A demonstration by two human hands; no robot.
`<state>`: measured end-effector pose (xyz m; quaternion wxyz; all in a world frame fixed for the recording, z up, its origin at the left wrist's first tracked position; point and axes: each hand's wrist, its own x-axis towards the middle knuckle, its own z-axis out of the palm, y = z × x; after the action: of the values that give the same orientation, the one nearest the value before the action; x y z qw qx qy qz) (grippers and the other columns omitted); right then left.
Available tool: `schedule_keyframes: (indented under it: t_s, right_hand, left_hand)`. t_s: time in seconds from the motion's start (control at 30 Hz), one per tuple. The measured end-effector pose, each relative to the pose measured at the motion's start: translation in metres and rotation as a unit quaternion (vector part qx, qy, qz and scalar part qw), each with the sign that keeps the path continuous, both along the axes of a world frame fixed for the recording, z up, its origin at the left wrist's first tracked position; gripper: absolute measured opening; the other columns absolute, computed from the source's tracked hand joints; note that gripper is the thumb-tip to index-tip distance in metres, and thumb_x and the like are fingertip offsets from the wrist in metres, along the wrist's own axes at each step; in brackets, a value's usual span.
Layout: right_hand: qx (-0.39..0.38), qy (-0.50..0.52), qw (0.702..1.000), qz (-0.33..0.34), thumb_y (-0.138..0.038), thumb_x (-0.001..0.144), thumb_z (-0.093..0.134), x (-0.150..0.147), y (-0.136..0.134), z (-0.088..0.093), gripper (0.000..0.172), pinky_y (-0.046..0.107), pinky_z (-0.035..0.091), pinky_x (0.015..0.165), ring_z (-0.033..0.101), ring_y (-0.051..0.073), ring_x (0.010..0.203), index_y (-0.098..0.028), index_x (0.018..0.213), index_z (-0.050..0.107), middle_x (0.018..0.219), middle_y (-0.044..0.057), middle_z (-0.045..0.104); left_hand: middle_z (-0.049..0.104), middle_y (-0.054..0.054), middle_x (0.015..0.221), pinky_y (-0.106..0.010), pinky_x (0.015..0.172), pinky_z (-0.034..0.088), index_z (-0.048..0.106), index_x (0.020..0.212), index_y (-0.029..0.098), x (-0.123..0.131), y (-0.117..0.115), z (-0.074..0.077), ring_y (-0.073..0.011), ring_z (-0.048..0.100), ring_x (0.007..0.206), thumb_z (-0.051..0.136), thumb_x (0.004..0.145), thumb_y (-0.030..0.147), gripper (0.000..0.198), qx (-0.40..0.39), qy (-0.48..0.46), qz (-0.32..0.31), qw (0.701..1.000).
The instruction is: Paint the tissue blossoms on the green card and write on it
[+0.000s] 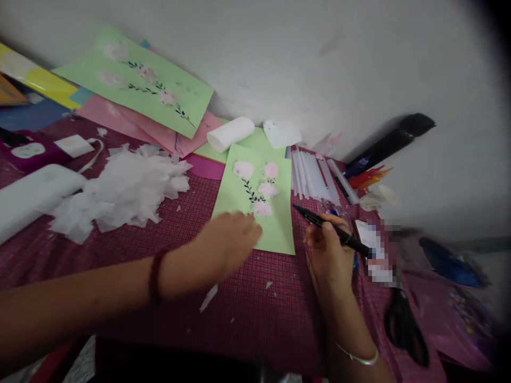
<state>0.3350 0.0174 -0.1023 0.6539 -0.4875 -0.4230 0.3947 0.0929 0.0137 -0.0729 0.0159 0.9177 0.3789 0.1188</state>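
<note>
My right hand (329,250) is closed round a black pen (339,234). The pen's dark tip points left, just off the right edge of a light green card (275,234). Puffy pink flowers and dark leafy stems decorate this card, which lies on the red checked cloth (247,308). Over the card's lower left edge is my left hand (223,242), back upward and slightly blurred. Its fingers look laid out loosely, with no held object showing, and they cover the lower end of the stem.
A pile of torn white paper (131,186) lies left. Behind it, another green flower card (155,88) leans on pink sheets. A white roll (230,134) sits behind the near card. White sticks (309,173) lie right of it, and black-handled scissors (405,327) at the lower right.
</note>
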Motion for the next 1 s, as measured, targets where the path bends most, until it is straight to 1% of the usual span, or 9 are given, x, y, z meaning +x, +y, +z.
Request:
schedule_keyframes:
  t_s: [0.07,0.1,0.23,0.37,0.53,0.7,0.8,0.9,1.0]
  right_hand:
    - [-0.039,0.038,0.999,0.002,-0.03,0.082,0.066,0.003,0.005,-0.005,0.014,0.024,0.044,0.053,0.054,0.011,0.056,-0.022,0.093,0.064,0.064,-0.003,0.061]
    - [-0.059,0.064,0.996,0.006,-0.032,0.081,0.067,0.004,0.008,-0.008,0.015,0.026,0.048,0.059,0.054,0.011,0.057,-0.022,0.091,0.064,0.062,-0.004,0.06]
    - [-0.131,0.154,0.979,0.038,-0.039,0.079,0.067,0.008,0.014,-0.014,0.019,0.034,0.055,0.075,0.051,0.01,0.055,-0.022,0.087,0.065,0.058,-0.005,0.056]
    - [-0.16,0.179,0.97,0.036,-0.046,0.085,0.059,0.01,0.015,-0.02,0.024,0.032,0.056,0.07,0.047,0.008,0.048,-0.023,0.085,0.064,0.054,-0.006,0.051]
    - [-0.177,0.149,0.973,0.012,-0.058,0.088,0.051,0.012,0.018,-0.024,0.05,0.03,0.057,0.066,0.045,0.007,0.043,-0.02,0.056,0.048,0.046,-0.005,0.043]
    - [-0.166,0.173,0.971,0.012,-0.058,0.078,0.066,0.021,0.019,-0.023,0.035,0.027,0.057,0.061,0.044,0.005,0.041,-0.023,0.08,0.061,0.049,-0.01,0.048]
    - [-0.163,0.185,0.969,0.017,-0.055,0.072,0.074,0.03,0.022,-0.025,0.037,0.026,0.057,0.064,0.046,0.004,0.044,-0.026,0.091,0.064,0.056,-0.01,0.053]
    - [-0.168,0.175,0.97,0.002,-0.038,0.065,0.082,0.032,0.026,-0.025,0.037,0.026,0.056,0.063,0.048,0.005,0.047,-0.028,0.096,0.065,0.063,-0.009,0.058]
    - [-0.139,0.133,0.981,-0.025,-0.027,0.068,0.078,0.026,0.025,-0.021,0.029,0.025,0.052,0.057,0.042,0.006,0.044,-0.026,0.093,0.064,0.054,-0.01,0.053]
  left_hand:
    - [0.064,-0.007,0.091,-0.035,0.068,0.038,0.063,0.093,0.016,0.029,-0.013,-0.007,-0.0222,0.055,0.081,0.054,0.086,0.014,0.011,0.007,0.024,-0.086,0.996]
    - [0.064,-0.007,0.093,-0.035,0.068,0.038,0.063,0.094,0.016,0.041,-0.017,-0.012,-0.0228,0.055,0.083,0.055,0.087,0.014,0.012,0.011,0.028,-0.104,0.994]
    - [0.064,-0.01,0.095,-0.035,0.064,0.038,0.065,0.094,0.014,0.067,-0.014,-0.027,-0.0243,0.056,0.085,0.055,0.088,0.017,0.012,0.003,0.034,-0.112,0.993]
    - [0.064,-0.01,0.085,-0.033,0.056,0.035,0.066,0.089,0.014,0.07,-0.004,-0.03,-0.0224,0.056,0.075,0.057,0.085,0.013,0.01,-0.013,0.036,-0.108,0.993]
    - [0.063,-0.009,0.074,-0.033,0.051,0.032,0.067,0.081,0.013,0.066,0.002,-0.034,-0.0208,0.055,0.066,0.062,0.08,0.01,0.007,0.007,0.026,-0.127,0.992]
    - [0.06,-0.008,0.077,-0.033,0.054,0.035,0.066,0.081,0.013,0.065,0.007,-0.035,-0.0214,0.055,0.071,0.06,0.084,0.016,0.007,-0.012,-0.018,-0.121,0.992]
    - [0.061,-0.009,0.085,-0.034,0.058,0.036,0.066,0.089,0.013,0.063,0.012,-0.037,-0.0208,0.054,0.077,0.054,0.09,0.02,0.013,-0.027,-0.044,-0.114,0.992]
    - [0.061,-0.008,0.088,-0.034,0.06,0.037,0.066,0.095,0.013,0.062,0.011,-0.04,-0.0201,0.053,0.078,0.053,0.091,0.019,0.015,-0.039,-0.04,-0.105,0.993]
    - [0.062,-0.007,0.088,-0.034,0.063,0.04,0.068,0.091,0.014,0.062,0.0,-0.042,-0.0206,0.053,0.08,0.058,0.089,0.029,0.019,-0.058,-0.037,-0.115,0.991]
